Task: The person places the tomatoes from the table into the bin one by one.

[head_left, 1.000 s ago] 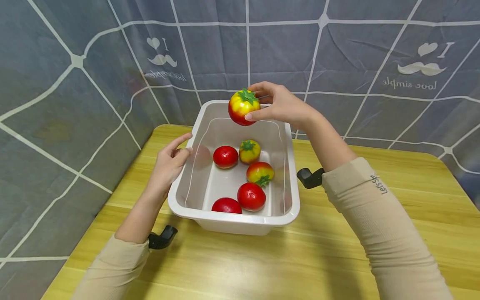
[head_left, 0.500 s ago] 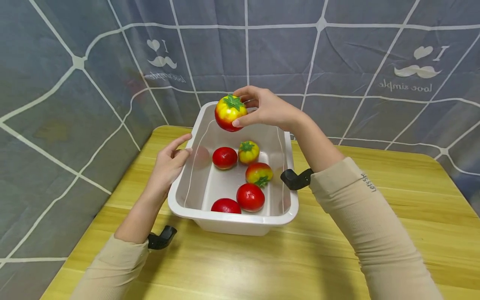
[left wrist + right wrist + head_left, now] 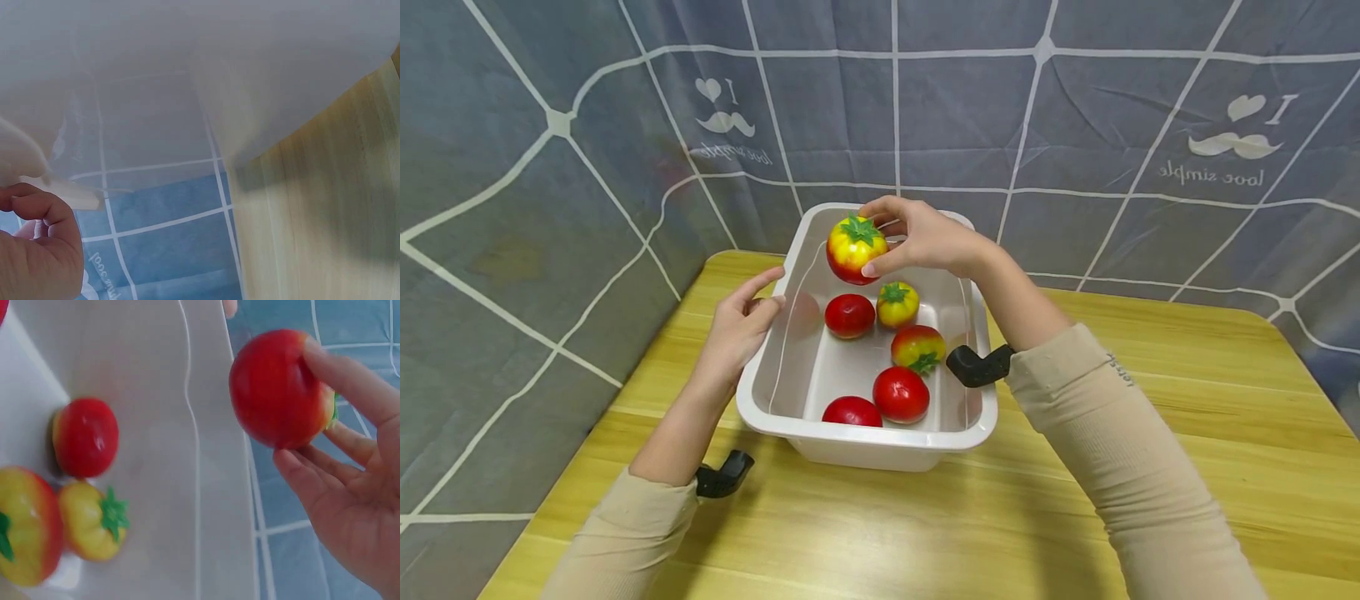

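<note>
My right hand (image 3: 925, 237) holds a toy tomato (image 3: 856, 248), red below and yellow on top with a green leafy cap, over the far part of a white plastic basin (image 3: 880, 437). In the right wrist view thumb and fingers pinch this tomato (image 3: 275, 387) from opposite sides. My left hand (image 3: 741, 333) grips the basin's left rim; in the left wrist view the fingers of that hand (image 3: 44, 231) curl at the rim. Inside the basin lie red tomatoes (image 3: 850, 317), a yellow one (image 3: 898, 305) and a red-and-yellow one (image 3: 918, 347).
The basin stands on a wooden table (image 3: 1112, 483). A grey-blue curtain (image 3: 955, 108) with white lines hangs behind and to the left. A black wrist mount (image 3: 979, 367) on the right arm hangs above the basin's right rim.
My right hand has carried the held tomato left, then lowered it a little over the basin. The left hand stays on the rim, and the tomatoes in the basin lie as before.
</note>
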The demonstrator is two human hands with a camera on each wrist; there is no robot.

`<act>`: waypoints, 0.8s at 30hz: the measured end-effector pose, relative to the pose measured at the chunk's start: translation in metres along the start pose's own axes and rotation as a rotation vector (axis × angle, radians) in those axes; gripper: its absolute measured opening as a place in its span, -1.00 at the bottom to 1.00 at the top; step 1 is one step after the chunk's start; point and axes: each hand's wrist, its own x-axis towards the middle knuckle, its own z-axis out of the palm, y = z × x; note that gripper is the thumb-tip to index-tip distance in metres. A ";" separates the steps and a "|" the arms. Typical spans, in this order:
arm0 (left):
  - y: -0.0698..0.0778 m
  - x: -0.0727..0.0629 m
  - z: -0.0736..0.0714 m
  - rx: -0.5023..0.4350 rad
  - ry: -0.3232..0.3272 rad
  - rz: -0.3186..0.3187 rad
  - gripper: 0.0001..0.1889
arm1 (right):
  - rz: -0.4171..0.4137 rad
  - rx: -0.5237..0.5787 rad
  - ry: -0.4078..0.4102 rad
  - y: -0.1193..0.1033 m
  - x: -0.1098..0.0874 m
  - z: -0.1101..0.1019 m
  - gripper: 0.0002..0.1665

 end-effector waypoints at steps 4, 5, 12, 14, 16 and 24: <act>-0.002 0.001 0.003 -0.011 -0.001 -0.009 -0.50 | -0.018 -0.005 -0.028 0.004 0.004 0.009 -0.22; -0.002 0.001 0.004 -0.014 -0.001 -0.011 -0.50 | -0.023 -0.008 -0.040 0.005 0.006 0.011 -0.22; 0.000 0.003 0.012 -0.018 -0.011 -0.006 -0.50 | -0.006 -0.057 -0.087 0.012 0.005 0.024 -0.25; 0.001 0.002 0.012 -0.024 -0.018 0.012 -0.51 | 0.009 -0.073 -0.077 0.014 0.003 0.023 -0.28; 0.002 0.002 0.012 -0.034 -0.025 0.027 -0.51 | 0.023 -0.079 -0.062 0.016 0.001 0.022 -0.30; 0.002 0.006 0.011 -0.041 -0.051 0.047 -0.50 | -0.017 -0.023 0.016 0.011 -0.004 0.012 -0.25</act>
